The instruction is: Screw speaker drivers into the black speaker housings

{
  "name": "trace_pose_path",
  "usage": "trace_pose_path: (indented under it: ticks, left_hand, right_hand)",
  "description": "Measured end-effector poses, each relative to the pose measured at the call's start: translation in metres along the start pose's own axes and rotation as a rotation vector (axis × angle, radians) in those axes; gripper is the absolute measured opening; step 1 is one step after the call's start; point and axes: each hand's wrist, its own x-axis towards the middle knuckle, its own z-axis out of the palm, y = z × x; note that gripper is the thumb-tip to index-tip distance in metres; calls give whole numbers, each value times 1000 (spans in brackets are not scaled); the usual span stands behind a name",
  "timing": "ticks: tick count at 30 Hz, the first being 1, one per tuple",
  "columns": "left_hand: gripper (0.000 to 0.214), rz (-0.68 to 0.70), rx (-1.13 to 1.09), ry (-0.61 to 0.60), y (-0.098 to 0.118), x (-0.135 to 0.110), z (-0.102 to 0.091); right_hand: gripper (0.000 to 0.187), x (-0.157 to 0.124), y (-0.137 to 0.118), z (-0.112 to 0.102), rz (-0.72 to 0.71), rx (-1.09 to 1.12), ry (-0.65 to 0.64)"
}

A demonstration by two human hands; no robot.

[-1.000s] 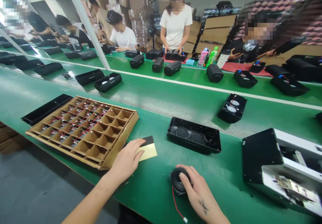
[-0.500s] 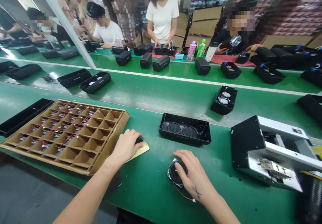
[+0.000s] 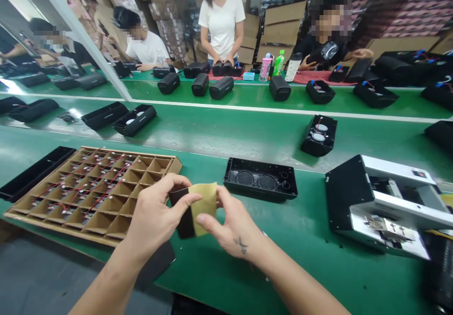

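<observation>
Yellow and black halves make up the flat, thin rectangular sheet (image 3: 205, 205), its dark part on the left and its pale, matte yellow part on the right, divided by a straight line; the yellow side bows slightly. Both forearms reach in from the near edge and converge, wrists apart, hands turned toward each other. The left hand (image 3: 154, 206) pinches the sheet near its top, thumb lying across the front onto the yellow, its fingers bent behind the dark part. The right hand (image 3: 230, 223) grips the right edge, thumb pressed on the lower front and fingers curled at the upper corner. Held between them, the sheet stands roughly upright above the green, smooth tabletop (image 3: 304, 230), just right of the divided brown cardboard tray (image 3: 159, 165) and nearer the person than the open black plastic speaker shell (image 3: 255, 181).
</observation>
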Motion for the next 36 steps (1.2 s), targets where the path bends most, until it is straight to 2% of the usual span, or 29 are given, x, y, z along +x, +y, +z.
trace_pose_path:
  ticks: [3, 6, 9, 12, 14, 18, 22, 27, 29, 33, 36]
  left_hand:
    - [28, -80, -143, -56, 15, -3, 1]
    - [28, -156, -290, -167, 20, -10, 4]
    - [24, -153, -319, -209, 27, -17, 5]
    - [23, -98, -273, -209, 36, -20, 6]
    - [24, -53, -236, -187, 43, -21, 7]
    - [25, 51, -162, -168, 54, -22, 4]
    - [30, 103, -86, -192, 61, -26, 0]
    - [31, 90, -70, -195, 64, -30, 1]
    - [36, 78, -63, -173, 63, -32, 3]
    - [45, 18, -3, -134, 58, -36, 5]
    - [43, 21, 6, -130, 53, -39, 6]
  right_hand:
    - [27, -3, -8, -4, -16, 204, 210]
    - [27, -10, -7, -15, -41, 178, 295]
    - [36, -16, -8, -25, -225, -106, 387]
    - [26, -22, -19, -28, -374, -441, 508]
    - [17, -26, -30, -26, -399, -527, 516]
    - [9, -31, -45, -21, -425, -523, 432]
    - [9, -31, -43, -20, -395, -498, 377]
    - [12, -31, -44, -12, -416, -548, 356]
    - [13, -30, -45, -7, -403, -577, 377]
    - [7, -28, -43, 5, -371, -598, 506]
    - [2, -27, -39, 13, -374, -553, 492]
